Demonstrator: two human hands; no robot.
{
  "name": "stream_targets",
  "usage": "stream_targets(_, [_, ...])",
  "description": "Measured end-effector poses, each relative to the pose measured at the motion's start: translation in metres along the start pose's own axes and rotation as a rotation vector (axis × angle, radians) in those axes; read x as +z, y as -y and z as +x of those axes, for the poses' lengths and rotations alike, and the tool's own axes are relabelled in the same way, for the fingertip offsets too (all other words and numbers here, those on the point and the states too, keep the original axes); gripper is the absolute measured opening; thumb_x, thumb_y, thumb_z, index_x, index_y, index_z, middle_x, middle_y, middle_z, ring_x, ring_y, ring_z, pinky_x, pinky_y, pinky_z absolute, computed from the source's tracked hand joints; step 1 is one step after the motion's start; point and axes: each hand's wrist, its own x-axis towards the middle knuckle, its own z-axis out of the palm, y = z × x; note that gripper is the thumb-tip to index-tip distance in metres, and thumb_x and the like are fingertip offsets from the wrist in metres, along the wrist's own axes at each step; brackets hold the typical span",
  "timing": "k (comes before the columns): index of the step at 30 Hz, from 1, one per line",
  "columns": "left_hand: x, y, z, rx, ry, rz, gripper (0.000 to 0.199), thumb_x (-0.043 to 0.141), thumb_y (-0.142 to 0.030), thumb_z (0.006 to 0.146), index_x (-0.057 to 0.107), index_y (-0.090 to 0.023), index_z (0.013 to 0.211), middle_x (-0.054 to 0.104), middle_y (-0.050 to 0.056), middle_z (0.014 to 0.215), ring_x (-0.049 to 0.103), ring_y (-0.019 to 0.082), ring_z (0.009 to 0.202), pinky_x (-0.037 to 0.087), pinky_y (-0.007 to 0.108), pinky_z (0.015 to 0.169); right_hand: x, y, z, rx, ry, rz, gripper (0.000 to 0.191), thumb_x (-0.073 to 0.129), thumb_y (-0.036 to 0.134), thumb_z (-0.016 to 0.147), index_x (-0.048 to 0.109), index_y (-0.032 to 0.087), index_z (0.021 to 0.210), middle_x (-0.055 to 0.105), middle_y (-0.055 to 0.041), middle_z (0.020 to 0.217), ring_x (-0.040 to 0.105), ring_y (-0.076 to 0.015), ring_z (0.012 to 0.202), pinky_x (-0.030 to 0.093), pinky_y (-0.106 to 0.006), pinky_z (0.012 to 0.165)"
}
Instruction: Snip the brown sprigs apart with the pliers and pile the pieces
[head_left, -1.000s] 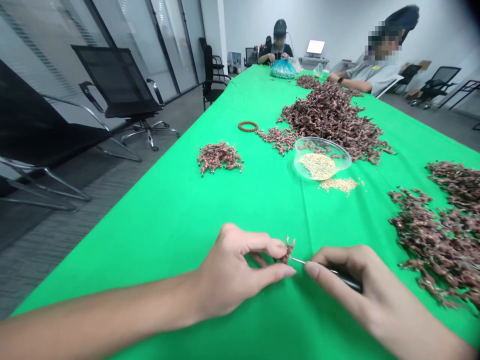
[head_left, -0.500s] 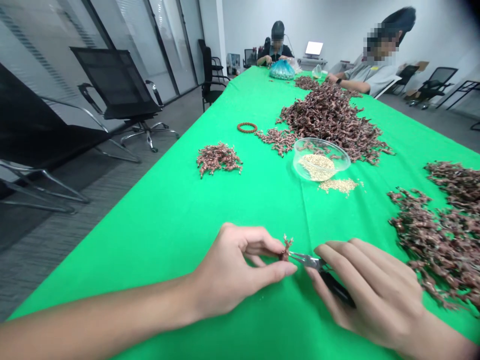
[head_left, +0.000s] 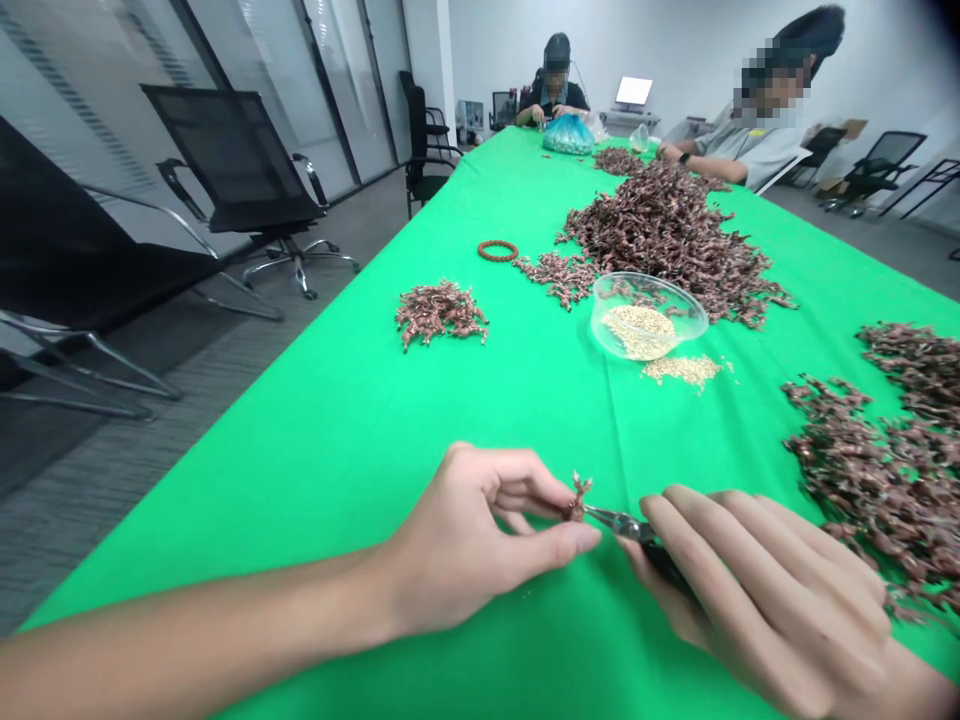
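A: What's the L hand (head_left: 465, 550) doing?
B: Narrow pinch, fingertips on a small brown pc (head_left: 577, 500) w/ forked ends sticking up.
A: And the R hand (head_left: 780, 600)?
B: Wrapped round dark-handled pliers (head_left: 626, 525), tips pointing L, right at the pc. Can't tell if they bite it.
A: Where's the pc exactly?
B: Btwn the hands, above the green cloth (head_left: 337, 450), near side of the table.
A: What's around?
B: Clear tub (head_left: 694, 335) w/ pale grains (head_left: 641, 325) inside, spilled grains (head_left: 682, 370) just beside it. Big brown pile (head_left: 667, 230) behind, small heap (head_left: 441, 313) off L, more brown pcs (head_left: 885, 490) on the R.
A: Others?
B: Two ppl, one far end (head_left: 555, 105), one R side (head_left: 739, 150).
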Motion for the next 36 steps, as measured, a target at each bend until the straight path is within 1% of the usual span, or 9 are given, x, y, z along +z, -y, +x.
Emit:
stream_targets(6, [0.0,-0.001,-0.001,-0.008,0.004,-0.003,0.02,0.082,-0.028,0.073,0.073,-0.013,0.082,0.08,0.005,0.085,0.074,0.014,0.073,0.054,0.017,0.062,-0.002,-0.001,0.003,-0.021,0.001,-0.005,0.031,0.087,0.021,0.068,0.071,0.008,0.091,0.076,-0.0103,0.072,0.066,-0.0219,0.062,0.051,-0.038,0.062])
stream_targets(9, [0.0,-0.001,-0.001,0.005,-0.007,0.003,0.02,0.083,-0.027,0.071,0.074,-0.013,0.081,0.08,0.005,0.086,0.074,0.014,0.072,0.055,0.017,0.062,0.0,0.003,0.0,0.035,0.012,0.025,0.034,0.086,0.024,0.071,0.069,0.008,0.095,0.075,-0.0103,0.073,0.066,-0.0221,0.065,0.052,-0.037,0.065])
stream_targets(13, [0.001,0.0,0.0,0.052,-0.027,0.026,0.018,0.084,-0.026,0.07,0.074,-0.012,0.077,0.08,0.006,0.084,0.073,0.015,0.069,0.057,0.018,0.061,0.0,0.011,0.004,0.357,0.158,0.317,0.017,0.069,0.02,0.085,0.064,0.012,0.099,0.072,-0.0087,0.079,0.064,-0.0168,0.064,0.049,-0.029,0.057])
stream_targets(17, [0.001,0.002,0.001,0.14,-0.037,0.064,0.015,0.082,-0.023,0.072,0.076,-0.012,0.078,0.08,0.005,0.082,0.074,0.017,0.072,0.06,0.02,0.064,-0.003,0.015,0.013,0.66,0.301,0.642,0.006,0.061,0.023,0.09,0.064,0.018,0.09,0.061,0.0015,0.064,0.053,-0.0089,0.047,0.04,-0.023,0.045])
stream_targets(20, [0.0,0.004,0.001,0.183,-0.032,0.078,0.013,0.082,-0.021,0.073,0.076,-0.011,0.078,0.08,0.005,0.083,0.075,0.018,0.073,0.06,0.02,0.065,-0.006,0.015,0.017,0.783,0.427,0.755,0.015,0.058,0.03,0.092,0.065,0.021,0.083,0.059,0.0043,0.059,0.051,-0.0085,0.045,0.038,-0.023,0.044])
stream_targets(24, [0.0,0.004,-0.001,0.194,-0.033,0.088,0.013,0.082,-0.022,0.073,0.076,-0.012,0.079,0.08,0.004,0.083,0.075,0.018,0.073,0.06,0.02,0.066,-0.008,0.014,0.018,0.866,0.554,0.817,0.025,0.057,0.035,0.092,0.066,0.021,0.074,0.06,0.0035,0.058,0.053,-0.0106,0.047,0.041,-0.023,0.044])
stream_targets(26, [0.0,0.003,-0.001,0.168,-0.029,0.088,0.013,0.081,-0.023,0.074,0.077,-0.013,0.08,0.08,0.004,0.085,0.075,0.017,0.074,0.06,0.02,0.067,-0.008,0.014,0.018,0.895,0.553,0.844,0.029,0.057,0.037,0.092,0.065,0.02,0.07,0.061,0.0022,0.058,0.055,-0.0117,0.048,0.043,-0.022,0.044])
stream_targets(31, [0.001,0.002,-0.001,0.051,-0.031,0.04,0.019,0.082,-0.03,0.073,0.077,-0.014,0.082,0.08,0.005,0.087,0.073,0.016,0.068,0.059,0.021,0.063,-0.006,0.014,0.018,0.932,0.465,0.864,0.031,0.057,0.04,0.092,0.067,0.019,0.071,0.063,0.0,0.058,0.057,-0.0134,0.048,0.047,-0.022,0.043])
stream_targets(36, [0.001,0.003,0.001,-0.032,-0.063,0.011,0.024,0.083,-0.034,0.071,0.075,-0.013,0.081,0.08,0.007,0.089,0.073,0.018,0.069,0.058,0.023,0.061,-0.006,0.014,0.018,0.913,0.442,0.839,0.028,0.059,0.039,0.091,0.07,0.019,0.075,0.063,0.0003,0.057,0.057,-0.0128,0.046,0.047,-0.021,0.041])
